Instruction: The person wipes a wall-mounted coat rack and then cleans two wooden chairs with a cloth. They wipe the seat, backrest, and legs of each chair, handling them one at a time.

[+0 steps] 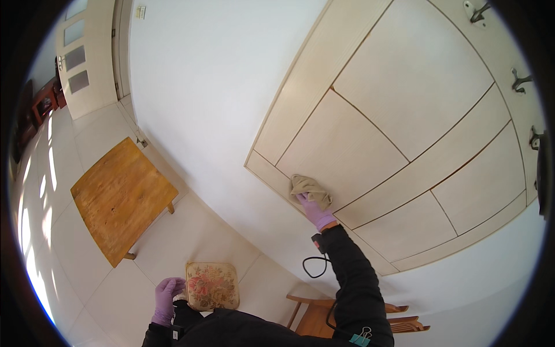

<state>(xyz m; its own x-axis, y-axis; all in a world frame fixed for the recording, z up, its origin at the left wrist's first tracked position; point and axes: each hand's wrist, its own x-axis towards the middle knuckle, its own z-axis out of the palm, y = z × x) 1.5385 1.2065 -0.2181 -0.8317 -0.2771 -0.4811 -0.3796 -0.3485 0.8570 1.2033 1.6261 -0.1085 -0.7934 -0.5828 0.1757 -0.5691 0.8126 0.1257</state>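
Note:
My right hand [318,213], in a purple glove, presses a bunched beige cloth [310,188] against a pale wood-grain panel [347,147] on the wall. The cloth lies near the panel's lower edge, and part of it covers my fingertips. Dark grooves divide the panel into rectangles. Low at my side is my left hand [167,299], also gloved, its fingers loosely bent. I see nothing plainly held in it, though its palm is partly hidden. Beside it stands a stool with a floral padded seat [212,286].
A wooden table [123,201] stands on the tiled floor to the left. Metal coat hooks [518,81] stick out along the panel's right edge. A wooden chair [314,319] is below my right arm, where a black cable [315,276] loops. A door [82,56] is at upper left.

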